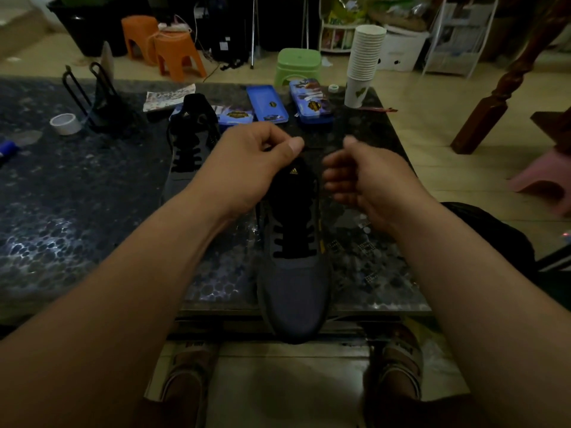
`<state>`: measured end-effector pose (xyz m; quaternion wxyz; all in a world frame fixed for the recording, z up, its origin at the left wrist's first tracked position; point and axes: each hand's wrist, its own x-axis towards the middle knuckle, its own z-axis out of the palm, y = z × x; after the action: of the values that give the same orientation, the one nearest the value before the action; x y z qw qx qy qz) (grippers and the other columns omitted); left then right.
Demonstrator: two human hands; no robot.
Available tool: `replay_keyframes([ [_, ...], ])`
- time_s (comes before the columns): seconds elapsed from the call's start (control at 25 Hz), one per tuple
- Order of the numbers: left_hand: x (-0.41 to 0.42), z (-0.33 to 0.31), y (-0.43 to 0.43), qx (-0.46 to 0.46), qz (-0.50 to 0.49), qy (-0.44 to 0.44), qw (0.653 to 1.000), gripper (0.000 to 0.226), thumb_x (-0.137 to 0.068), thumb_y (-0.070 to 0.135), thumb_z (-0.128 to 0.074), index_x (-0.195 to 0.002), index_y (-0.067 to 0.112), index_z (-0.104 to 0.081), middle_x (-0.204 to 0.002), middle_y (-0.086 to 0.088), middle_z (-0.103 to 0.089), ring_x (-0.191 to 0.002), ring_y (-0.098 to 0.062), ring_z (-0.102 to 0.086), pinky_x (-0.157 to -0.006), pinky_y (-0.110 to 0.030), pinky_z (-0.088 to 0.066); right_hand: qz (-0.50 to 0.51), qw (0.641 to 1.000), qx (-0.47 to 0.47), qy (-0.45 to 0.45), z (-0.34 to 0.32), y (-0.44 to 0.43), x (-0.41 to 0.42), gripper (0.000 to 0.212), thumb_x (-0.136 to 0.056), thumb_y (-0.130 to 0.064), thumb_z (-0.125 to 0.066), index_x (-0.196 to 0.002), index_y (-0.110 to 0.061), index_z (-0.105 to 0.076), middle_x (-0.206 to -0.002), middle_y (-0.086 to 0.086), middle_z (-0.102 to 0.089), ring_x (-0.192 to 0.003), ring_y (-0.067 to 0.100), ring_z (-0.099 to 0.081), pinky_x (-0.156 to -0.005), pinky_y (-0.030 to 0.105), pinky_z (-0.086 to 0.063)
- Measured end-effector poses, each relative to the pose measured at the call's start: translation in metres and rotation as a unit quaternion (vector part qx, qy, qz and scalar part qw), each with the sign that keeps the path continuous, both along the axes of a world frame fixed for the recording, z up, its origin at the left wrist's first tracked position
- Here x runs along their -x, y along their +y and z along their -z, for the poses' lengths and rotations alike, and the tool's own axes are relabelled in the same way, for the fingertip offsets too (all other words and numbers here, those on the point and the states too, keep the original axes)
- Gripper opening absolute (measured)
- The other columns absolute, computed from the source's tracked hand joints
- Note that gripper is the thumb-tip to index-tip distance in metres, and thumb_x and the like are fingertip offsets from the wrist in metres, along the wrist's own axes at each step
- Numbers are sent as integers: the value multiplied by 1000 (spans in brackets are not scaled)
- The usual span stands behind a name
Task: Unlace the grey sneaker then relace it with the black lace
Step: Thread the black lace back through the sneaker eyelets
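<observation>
Left hand [247, 162] pinches black lace [293, 242] mid-frame; right hand [367, 180] blurred — grip unclear. Lower eyelets of grey sneaker [293, 288] laced — upper rows likely remain.

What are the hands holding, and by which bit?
The left hand seems to pinch the black lace by its loose end above the grey sneaker. The right hand is curled but blurred; its hold cannot be told.
</observation>
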<state>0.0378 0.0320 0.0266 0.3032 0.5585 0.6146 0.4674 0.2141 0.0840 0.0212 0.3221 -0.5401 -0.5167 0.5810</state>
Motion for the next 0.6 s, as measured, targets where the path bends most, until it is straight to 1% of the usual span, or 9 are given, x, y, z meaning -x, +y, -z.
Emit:
replay_keyframes([
  [0.08, 0, 8, 3, 8, -15, 19, 1000, 23, -97, 34, -71, -89, 13, -74, -67, 11, -64, -56, 4, -51, -57, -13, -42, -31, 997, 20, -64, 7, 0, 2, 32, -108, -33, -48, -94, -13, -67, -79, 4, -66, -71, 17, -61, -61, 27, -47],
  [0.16, -1, 13, 4, 15, -11, 57, 998, 20, -98, 33, -71, -88, 17, -75, -72, 9, -67, -59, 6, -52, -59, -13, -43, -47, 995, 26, -83, 8, -3, 5, 26, -107, -30, -50, -98, -12, -67, -84, 6, -65, -72, 17, -60, -60, 26, -46],
  [0.2, -1, 14, 5, 16, -10, 73, 997, 19, -98, 33, -70, -87, 19, -76, -74, 10, -68, -60, 6, -54, -60, -13, -43, -47, 995, 18, -83, 7, -4, 5, 27, -107, -30, -49, -98, -11, -67, -85, 7, -65, -70, 16, -59, -59, 26, -44],
  [0.28, 0, 15, 7, 12, -15, 80, 997, 17, -99, 33, -69, -88, 23, -76, -77, 10, -71, -63, 7, -57, -62, -13, -43, -50, 996, -8, -69, 2, -4, 4, 38, -107, -40, -48, -95, -13, -71, -81, 3, -69, -68, 14, -60, -59, 26, -44],
  [0.32, 0, 15, 8, 11, -19, 78, 997, 16, -99, 33, -69, -88, 23, -77, -77, 11, -72, -63, 7, -57, -62, -13, -43, -58, 997, -18, -45, 1, -4, 4, 41, -106, -46, -49, -95, -14, -73, -77, 0, -71, -65, 12, -60, -58, 25, -44],
  [0.36, 0, 15, 9, 10, -21, 76, 997, 15, -99, 33, -69, -89, 24, -77, -78, 11, -72, -63, 7, -57, -61, -13, -42, -66, 997, -29, -20, 0, -5, 4, 40, -104, -46, -53, -95, -13, -74, -73, -2, -71, -62, 9, -60, -55, 22, -44],
  [0.4, -1, 13, 9, 12, -21, 76, 997, 15, -99, 33, -69, -90, 24, -77, -78, 12, -71, -63, 7, -57, -61, -12, -42, -73, 996, -49, -7, 1, -5, 4, 36, -103, -42, -58, -96, -10, -73, -71, -3, -70, -59, 8, -59, -53, 20, -44],
  [0.48, -3, 11, 7, 10, -13, 81, 997, 13, -98, 32, -70, -92, 24, -79, -79, 12, -72, -66, 7, -59, -61, -12, -43, -84, 992, -92, -15, 4, -6, 4, 24, -102, -31, -63, -93, -10, -71, -69, -3, -68, -58, 6, -58, -52, 18, -44],
  [0.6, -4, 8, 2, 8, 17, 85, 996, 10, -98, 28, -70, -95, 23, -79, -83, 11, -75, -76, 4, -67, -69, -13, -50, -103, 989, -106, -31, 6, -5, 2, 25, -103, -31, -61, -90, -12, -70, -69, -2, -66, -59, 7, -58, -51, 17, -45],
])
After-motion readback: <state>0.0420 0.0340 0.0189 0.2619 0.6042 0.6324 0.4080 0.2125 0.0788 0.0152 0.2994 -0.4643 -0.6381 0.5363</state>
